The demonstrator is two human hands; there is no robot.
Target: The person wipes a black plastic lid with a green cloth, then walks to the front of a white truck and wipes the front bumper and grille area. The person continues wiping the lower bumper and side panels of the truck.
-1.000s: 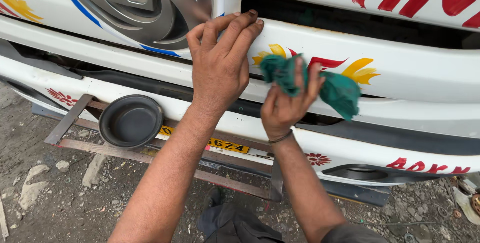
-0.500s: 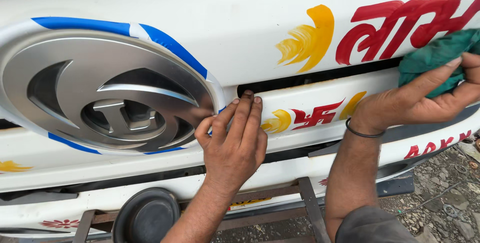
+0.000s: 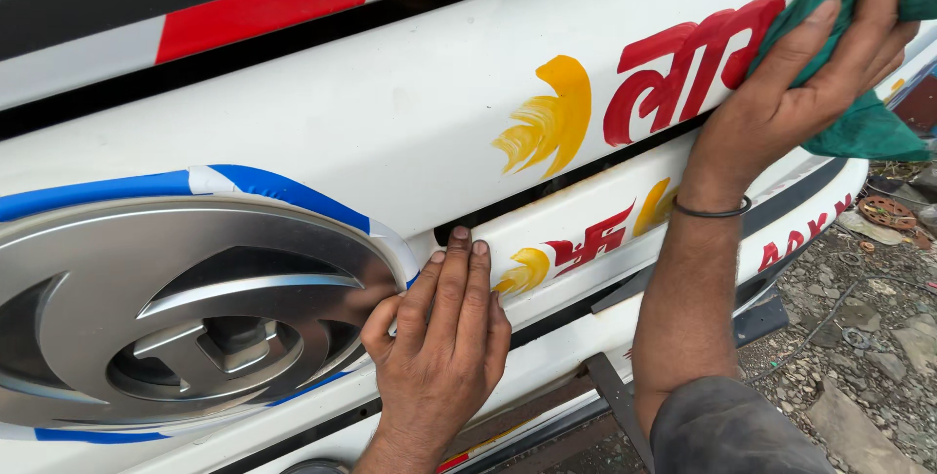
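Wiping a painted white truck front, one hand braced, one pressing a cloth

Far left, large silver oval emblem [image 3: 185, 313] edged in blue tape; beside it, left hand [image 3: 439, 337] flat on white panel [image 3: 390, 113], fingers straight and together, tips at the dark gap, grip open and holding nothing; further right, yellow and red painted motifs [image 3: 566, 249]; upper right, right hand [image 3: 810, 74] pressing green cloth [image 3: 859, 123] against the panel over red lettering, cloth bunched under palm and fingers, grip closed on it, black band on wrist; gravel ground [image 3: 878, 337] lower right
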